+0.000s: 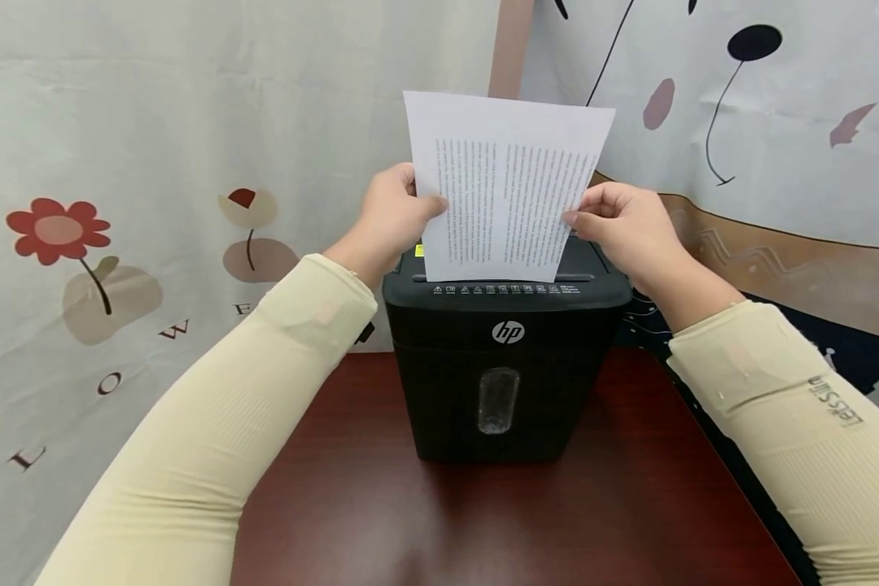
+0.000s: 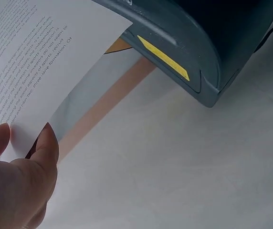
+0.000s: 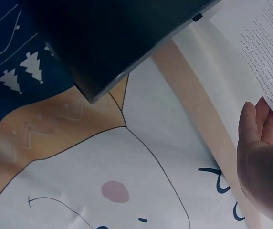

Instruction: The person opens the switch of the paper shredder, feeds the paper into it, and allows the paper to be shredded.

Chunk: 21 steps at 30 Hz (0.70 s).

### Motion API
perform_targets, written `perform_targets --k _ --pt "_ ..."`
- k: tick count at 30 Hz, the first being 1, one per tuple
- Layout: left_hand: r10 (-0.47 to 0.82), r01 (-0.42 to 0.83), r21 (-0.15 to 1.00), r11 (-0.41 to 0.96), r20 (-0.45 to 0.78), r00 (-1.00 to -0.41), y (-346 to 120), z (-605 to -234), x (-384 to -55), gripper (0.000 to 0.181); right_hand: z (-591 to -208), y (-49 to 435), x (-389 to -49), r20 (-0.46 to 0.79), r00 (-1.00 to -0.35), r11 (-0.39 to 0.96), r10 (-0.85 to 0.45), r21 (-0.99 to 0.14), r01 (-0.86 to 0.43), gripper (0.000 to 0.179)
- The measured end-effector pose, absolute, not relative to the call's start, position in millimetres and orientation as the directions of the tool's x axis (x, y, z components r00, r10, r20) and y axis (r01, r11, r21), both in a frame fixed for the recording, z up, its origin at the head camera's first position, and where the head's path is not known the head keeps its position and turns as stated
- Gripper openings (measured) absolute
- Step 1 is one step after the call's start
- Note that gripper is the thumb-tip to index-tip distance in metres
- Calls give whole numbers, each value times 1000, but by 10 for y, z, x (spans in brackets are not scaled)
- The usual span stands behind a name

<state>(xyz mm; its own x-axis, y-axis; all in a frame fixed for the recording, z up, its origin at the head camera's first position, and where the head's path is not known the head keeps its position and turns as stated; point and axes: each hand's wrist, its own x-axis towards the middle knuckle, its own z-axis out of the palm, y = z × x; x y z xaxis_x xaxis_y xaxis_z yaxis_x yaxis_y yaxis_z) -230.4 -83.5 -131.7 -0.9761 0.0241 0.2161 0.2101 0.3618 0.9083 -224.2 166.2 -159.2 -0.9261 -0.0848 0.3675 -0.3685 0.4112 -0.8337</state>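
A printed sheet of paper [image 1: 504,187] stands nearly upright above a black HP paper shredder [image 1: 447,382], its bottom edge at the feed slot [image 1: 577,278]. Whether that edge is inside the slot I cannot tell. My left hand [image 1: 394,213] pinches the sheet's left edge, thumb on the printed face and fingers behind. At the opposite edge, my right hand [image 1: 626,226] pinches the paper between thumb and fingers. In the left wrist view, the left hand [image 2: 19,181] grips the paper's margin; the right wrist view has the right hand [image 3: 270,157] at the sheet's edge.
The shredder stands on a dark red-brown table [image 1: 352,505], against a pale patterned curtain [image 1: 154,163]. A yellow label [image 2: 165,58] marks the shredder's top. At the right hangs dark blue fabric with white trees [image 3: 31,67]. A black cord [image 2: 270,32] runs from the shredder.
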Motion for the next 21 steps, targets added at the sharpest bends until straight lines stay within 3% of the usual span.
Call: perform_targets --k 6,21 --pt "13 195 903 383 205 -979 -807 -1359 -2375 30 -1626 1670 -2293 355 -932 440 -73 -827 -349 9" --pt "6 156 909 387 167 -986 -733 -1431 -2474 29 -1715 1719 -2379 288 -955 494 -74 -821 -286 20"
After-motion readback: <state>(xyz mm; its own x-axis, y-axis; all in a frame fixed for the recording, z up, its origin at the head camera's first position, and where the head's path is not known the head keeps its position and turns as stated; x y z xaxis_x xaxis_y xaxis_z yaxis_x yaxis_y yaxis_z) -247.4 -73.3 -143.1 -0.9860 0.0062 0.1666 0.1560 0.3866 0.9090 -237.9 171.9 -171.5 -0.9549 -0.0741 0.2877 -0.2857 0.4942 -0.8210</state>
